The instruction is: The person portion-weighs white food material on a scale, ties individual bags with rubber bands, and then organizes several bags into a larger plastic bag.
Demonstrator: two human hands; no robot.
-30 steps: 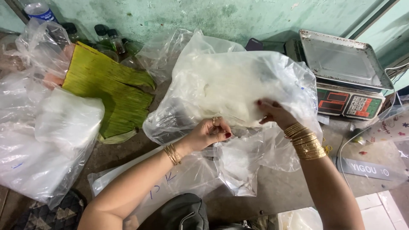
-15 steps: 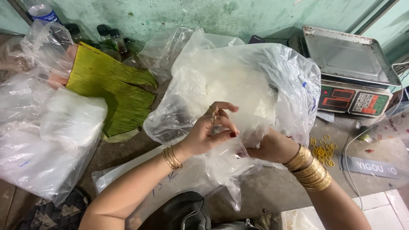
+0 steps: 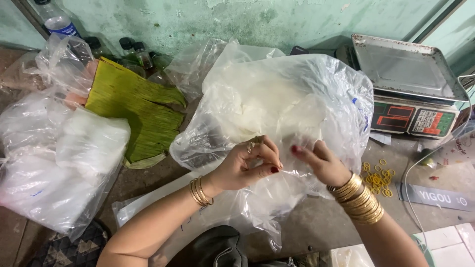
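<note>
- The left hand (image 3: 247, 165) has its thumb and fingertips drawn tight together, nipping a fold of thin film at the near edge of the large clear plastic bag filled with white material (image 3: 282, 113).
- The right hand (image 3: 321, 163) meets it just to the right, forefinger and thumb closed on the same stretch of film, so the two hands nearly touch (red-painted nails show on both).
- That bag lies in the middle of the worn grey-brown table (image 3: 316, 227), bulging up and away from the hands, its loose near edge draped down toward the person.
- A thin pair of gold bangles (image 3: 200, 192) circles the left wrist, and a thick stack of gold bangles (image 3: 360, 201) sits on the right wrist.
- Left of the bag lie folded green banana leaves (image 3: 133, 113), with a heap of clear plastic bags holding pale contents (image 3: 59, 163) further left.
- At the far right stands a digital weighing scale with a dented metal tray (image 3: 405, 79), close beside the big bag.
- Small yellow rubber bands (image 3: 378, 175) are scattered on the table between the right wrist and the scale.
- Dark-capped small bottles (image 3: 133, 52) stand at the far left against the peeling green wall (image 3: 237, 20).
</note>
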